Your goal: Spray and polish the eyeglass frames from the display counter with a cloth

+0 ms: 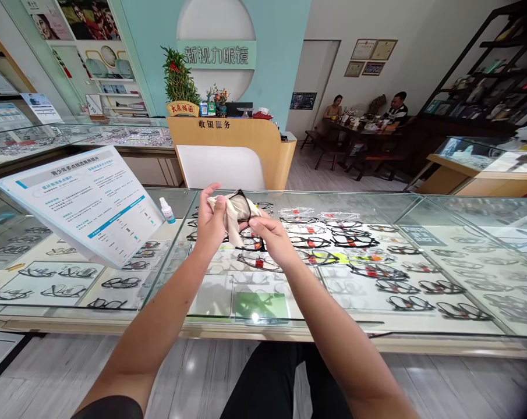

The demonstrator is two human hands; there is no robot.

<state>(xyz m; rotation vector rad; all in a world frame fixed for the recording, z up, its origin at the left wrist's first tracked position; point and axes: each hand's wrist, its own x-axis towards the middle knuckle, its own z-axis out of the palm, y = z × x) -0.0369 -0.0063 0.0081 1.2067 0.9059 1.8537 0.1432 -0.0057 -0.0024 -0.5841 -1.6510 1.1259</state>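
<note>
In front of me, above the glass counter, a pair of black-framed eyeglasses point(247, 202) is held up between both hands. A cream-coloured cleaning cloth point(232, 223) is bunched around one lens, with a tail hanging down. My left hand point(211, 226) is closed on the cloth, its thumb pressing it against the lens. With thumb and fingers, my right hand point(272, 234) pinches the right side of the eyeglasses. A small white spray bottle point(167, 211) with blue liquid stands on the counter to the left of my hands.
The glass display counter point(211, 299) contains rows of eyeglasses point(354, 238). At left, a large printed sign point(84, 201) leans over the glass. Beyond stands a wooden cashier desk point(285, 148) with a plant point(179, 78). Two people sit at a table point(354, 129) at the back right.
</note>
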